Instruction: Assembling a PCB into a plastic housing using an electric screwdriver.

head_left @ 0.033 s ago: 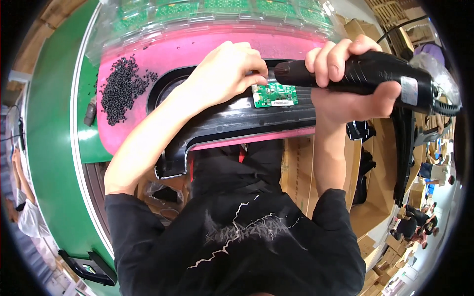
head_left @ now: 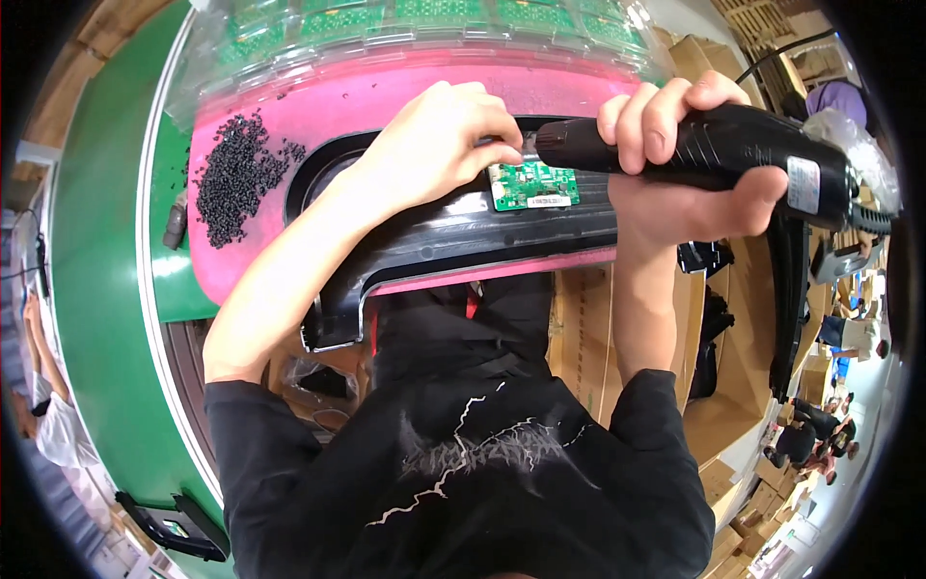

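Gripping a black corded power driver in the right hand, at three o'clock from a green circuit board, wrapping the fingers over its body and stretching the thumb along the lower side. Pointing its nose toward nine o'clock, just past the board's twelve o'clock edge. Bending the left hand at ten o'clock, bringing thumb and fingertips close together beside the driver's nose; being unable to tell about any small piece between them. Having the board lying inside a long black plastic housing, over a pink mat. Facing a heap of small black pieces at nine o'clock, and clear plastic trays of green boards toward eleven.
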`<act>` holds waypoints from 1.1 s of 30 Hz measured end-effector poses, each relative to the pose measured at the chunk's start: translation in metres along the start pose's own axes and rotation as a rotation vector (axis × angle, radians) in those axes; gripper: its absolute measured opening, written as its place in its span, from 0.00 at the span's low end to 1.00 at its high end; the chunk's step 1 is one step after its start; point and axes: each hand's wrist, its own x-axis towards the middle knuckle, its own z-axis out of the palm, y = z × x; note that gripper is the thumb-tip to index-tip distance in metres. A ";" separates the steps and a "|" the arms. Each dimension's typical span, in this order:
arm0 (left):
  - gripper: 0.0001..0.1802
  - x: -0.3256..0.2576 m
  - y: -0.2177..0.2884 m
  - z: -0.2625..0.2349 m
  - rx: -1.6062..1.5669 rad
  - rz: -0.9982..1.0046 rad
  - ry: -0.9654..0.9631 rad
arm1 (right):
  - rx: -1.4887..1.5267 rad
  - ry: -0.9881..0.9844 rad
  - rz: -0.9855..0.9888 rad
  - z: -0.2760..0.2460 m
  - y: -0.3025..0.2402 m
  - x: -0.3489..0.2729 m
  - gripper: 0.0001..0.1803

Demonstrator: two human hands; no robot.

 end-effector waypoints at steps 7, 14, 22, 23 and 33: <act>0.09 0.006 0.007 0.003 -0.115 -0.016 0.006 | 0.046 -0.055 -0.085 -0.007 -0.013 -0.004 0.45; 0.10 0.006 0.000 0.002 -0.249 -0.040 -0.200 | 0.016 -0.066 -0.036 -0.006 -0.012 -0.010 0.44; 0.10 0.002 0.002 0.002 -0.148 0.096 -0.199 | 0.026 -0.010 0.144 -0.001 -0.012 -0.019 0.39; 0.10 0.001 0.002 0.004 -0.144 0.074 -0.217 | 0.027 -0.012 0.144 -0.002 -0.010 -0.021 0.39; 0.09 0.002 0.005 0.000 0.167 -0.016 -0.116 | -0.109 -0.016 0.298 -0.003 0.005 -0.033 0.37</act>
